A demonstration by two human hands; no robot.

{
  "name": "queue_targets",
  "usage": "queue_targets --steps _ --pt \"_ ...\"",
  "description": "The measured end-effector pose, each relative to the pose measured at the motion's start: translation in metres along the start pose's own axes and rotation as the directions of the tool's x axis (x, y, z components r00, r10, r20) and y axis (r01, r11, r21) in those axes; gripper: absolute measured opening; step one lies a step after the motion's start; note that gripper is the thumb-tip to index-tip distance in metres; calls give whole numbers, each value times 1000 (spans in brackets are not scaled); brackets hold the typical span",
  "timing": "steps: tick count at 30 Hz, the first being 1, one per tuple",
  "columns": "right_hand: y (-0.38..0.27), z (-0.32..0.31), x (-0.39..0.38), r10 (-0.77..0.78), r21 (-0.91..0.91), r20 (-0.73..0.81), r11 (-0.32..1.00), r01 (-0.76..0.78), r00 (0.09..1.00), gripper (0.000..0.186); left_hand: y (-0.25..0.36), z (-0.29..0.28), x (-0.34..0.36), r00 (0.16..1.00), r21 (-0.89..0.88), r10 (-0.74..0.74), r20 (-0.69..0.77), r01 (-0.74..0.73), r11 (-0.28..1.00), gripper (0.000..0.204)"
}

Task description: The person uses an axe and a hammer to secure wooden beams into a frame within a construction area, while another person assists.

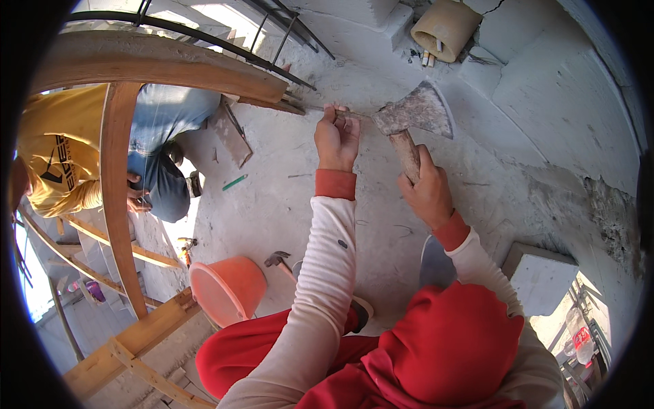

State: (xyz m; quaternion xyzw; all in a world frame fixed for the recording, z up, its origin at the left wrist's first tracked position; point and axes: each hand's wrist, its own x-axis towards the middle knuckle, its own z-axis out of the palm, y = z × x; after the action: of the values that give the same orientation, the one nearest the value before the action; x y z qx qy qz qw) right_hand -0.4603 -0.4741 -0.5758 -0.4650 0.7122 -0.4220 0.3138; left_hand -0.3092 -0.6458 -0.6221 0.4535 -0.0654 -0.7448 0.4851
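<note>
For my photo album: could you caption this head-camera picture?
Left hand steadies a nail while the right hand holds a hatchet over a dusty concrete floor.

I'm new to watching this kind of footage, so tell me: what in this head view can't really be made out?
- The thin object pinched in the left hand: too small to identify, partly hidden by the fingers.
- The wooden handle of the grey-headed hatchet: its lower part is covered by the right hand.
- The inside of the orange plastic bucket: tipped away, contents unseen.
- The crouching co-worker in a yellow shirt: crossed by the curved wooden frame.
</note>
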Motion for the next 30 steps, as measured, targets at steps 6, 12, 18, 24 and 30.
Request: queue_targets --steps 6,12,18,24,30 --pt "5 0 -23 15 159 -51 987 -7 999 30 0 -18 -2 1000 81 2 -13 -1 997 21" --pt "-9 -12 -11 35 190 -67 982 -21 997 27 -12 8 -19 998 28 -19 -56 21 999 17" --pt "-22 -16 -9 -12 194 -53 981 22 999 27 -2 -1 -9 998 89 22 -54 -17 996 20" --pt "-16 -14 -12 1 230 -30 973 6 1000 27 6 0 -7 999 285 0 -47 14 958 24" --pt "-14 -13 -14 40 232 1 972 -39 999 28 10 -12 -18 993 448 72 -95 -22 894 26"
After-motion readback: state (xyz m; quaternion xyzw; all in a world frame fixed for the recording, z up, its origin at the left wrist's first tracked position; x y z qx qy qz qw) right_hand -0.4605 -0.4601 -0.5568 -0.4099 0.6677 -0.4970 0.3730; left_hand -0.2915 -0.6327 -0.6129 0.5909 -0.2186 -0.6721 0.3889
